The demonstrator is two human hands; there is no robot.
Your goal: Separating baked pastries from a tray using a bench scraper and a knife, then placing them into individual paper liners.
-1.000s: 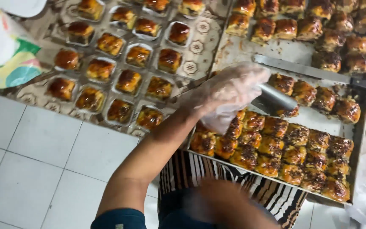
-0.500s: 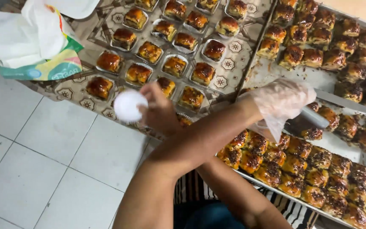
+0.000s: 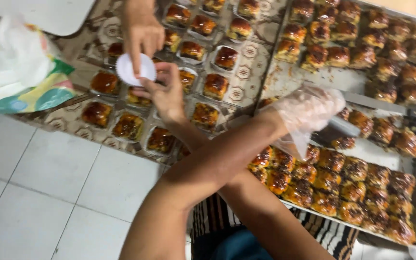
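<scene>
My arms are crossed. My left hand, in a clear plastic glove, reaches right over the metal baking tray and grips a metal scraper next to a loose glazed pastry. Reaching left under that arm, my right hand holds a white paper cup by its edge with the fingertips. Another person's hand comes down from the top and pinches the same cup. Below the cup sit rows of glazed pastries in paper cups on a patterned cloth.
The tray holds several brown glazed pastries at the back and a packed block at the front. A long metal bar lies across the tray. A plastic bag lies at the left. White floor tiles fill the lower left.
My right hand has carried the white paper cup up and left, and another person's hand has come in from the top and taken hold of it. The gloved left hand stays at the tray.
</scene>
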